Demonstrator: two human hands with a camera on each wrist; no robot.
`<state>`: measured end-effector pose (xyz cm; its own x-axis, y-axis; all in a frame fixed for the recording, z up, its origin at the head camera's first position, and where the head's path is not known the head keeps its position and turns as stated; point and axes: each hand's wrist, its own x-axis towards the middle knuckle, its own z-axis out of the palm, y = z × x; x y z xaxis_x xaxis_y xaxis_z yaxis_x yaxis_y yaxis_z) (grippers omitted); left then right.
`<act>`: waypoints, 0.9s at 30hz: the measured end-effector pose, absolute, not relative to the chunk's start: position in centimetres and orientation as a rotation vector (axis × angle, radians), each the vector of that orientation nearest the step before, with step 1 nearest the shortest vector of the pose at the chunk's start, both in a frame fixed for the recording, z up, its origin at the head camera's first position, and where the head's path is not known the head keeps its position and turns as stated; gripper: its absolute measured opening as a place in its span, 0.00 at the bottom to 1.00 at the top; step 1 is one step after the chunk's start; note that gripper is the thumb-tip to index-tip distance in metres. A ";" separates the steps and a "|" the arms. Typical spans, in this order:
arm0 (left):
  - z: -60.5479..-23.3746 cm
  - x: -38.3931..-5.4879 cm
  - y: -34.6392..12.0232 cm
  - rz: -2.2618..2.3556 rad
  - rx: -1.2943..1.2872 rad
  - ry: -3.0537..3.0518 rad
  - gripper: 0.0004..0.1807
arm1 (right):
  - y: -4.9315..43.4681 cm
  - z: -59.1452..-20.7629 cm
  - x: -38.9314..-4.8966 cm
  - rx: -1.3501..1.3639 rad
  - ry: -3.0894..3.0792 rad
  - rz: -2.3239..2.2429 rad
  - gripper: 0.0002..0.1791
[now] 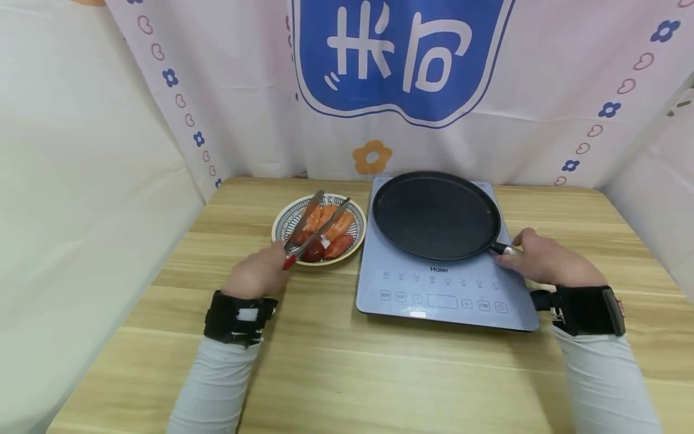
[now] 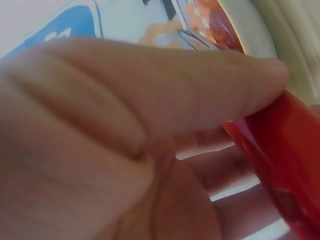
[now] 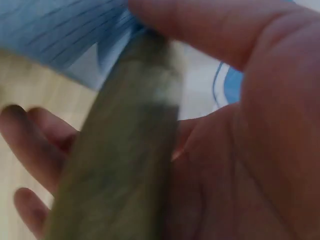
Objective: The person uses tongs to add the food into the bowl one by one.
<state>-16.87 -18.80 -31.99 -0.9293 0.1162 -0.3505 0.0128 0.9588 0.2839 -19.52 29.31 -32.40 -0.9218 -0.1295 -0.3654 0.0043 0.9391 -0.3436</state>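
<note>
My left hand (image 1: 257, 271) holds tongs by their red handle (image 2: 285, 145), the thumb laid along it. The metal arms of the tongs (image 1: 320, 234) reach spread apart over a patterned plate (image 1: 282, 226). On that plate lie orange scored pieces (image 1: 340, 226) and dark red sausage-like pieces (image 1: 338, 246). My right hand (image 1: 553, 260) is around the handle (image 3: 120, 145) of a flat black pan (image 1: 436, 214). In the right wrist view its thumb lies by the handle's pan end, while the fingers stand loose and spread on the other side.
The pan sits on a grey induction cooker (image 1: 401, 283) with touch buttons along its front. Beside my right wrist a black cord or plug (image 1: 540, 299) comes out at the cooker's edge. A printed curtain (image 1: 249, 120) hangs behind the wooden table (image 1: 347, 380).
</note>
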 end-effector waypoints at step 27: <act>-36.8 -18.8 -25.4 0.466 0.176 3.091 0.26 | 30.0 -34.2 -19.3 -0.099 2.761 -0.462 0.49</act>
<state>-18.79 -25.36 -36.76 -0.9936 0.1126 0.0062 0.1094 0.9494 0.2942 -19.29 30.02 -34.18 -0.9401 -0.1229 -0.3180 -0.0127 0.9448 -0.3274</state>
